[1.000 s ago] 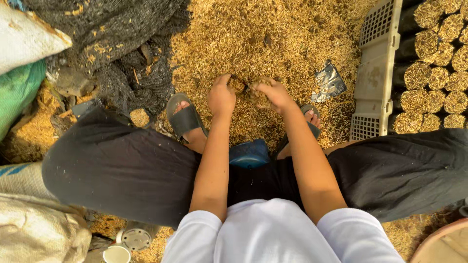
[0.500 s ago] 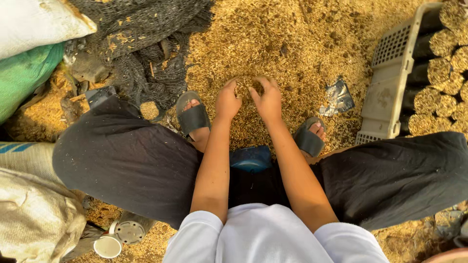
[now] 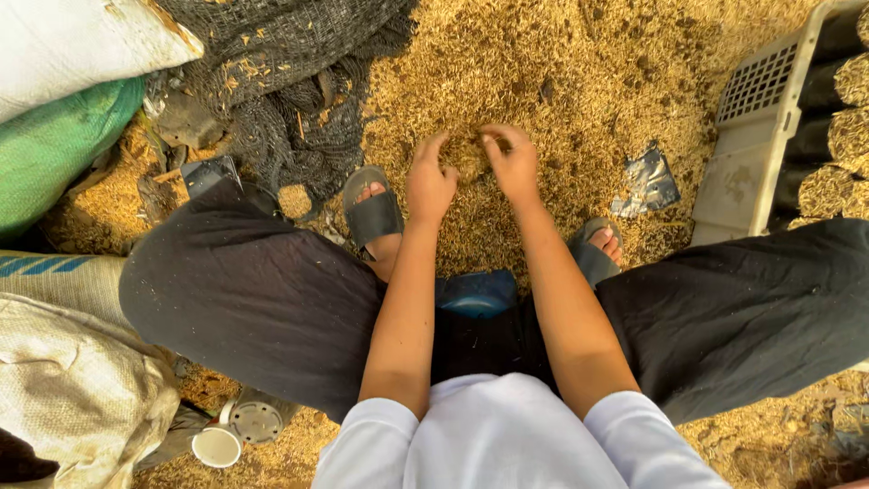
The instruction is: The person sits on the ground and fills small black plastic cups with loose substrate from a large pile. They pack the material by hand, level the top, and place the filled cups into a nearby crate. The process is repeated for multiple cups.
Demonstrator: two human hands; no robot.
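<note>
Husk pile lies directly under and beyond both hands. Left hand and right hand cupped together, fingers curled, gathering a husk clump; forearms extended forward.

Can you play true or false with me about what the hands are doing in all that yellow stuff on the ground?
1. Both hands, the left hand and the right hand, are down in the heap of golden-yellow husks. True.
2. The pale plastic crate stands on the person's left. False: it is on the right, holding dark husk-filled bags.
3. The person wears dark open slide sandals. True.
4. The dark mesh netting lies over the crate. False: it lies on the ground at upper left, beside the white and green sacks.
5. The hands hold a spoon. False: no tool shows.
</note>
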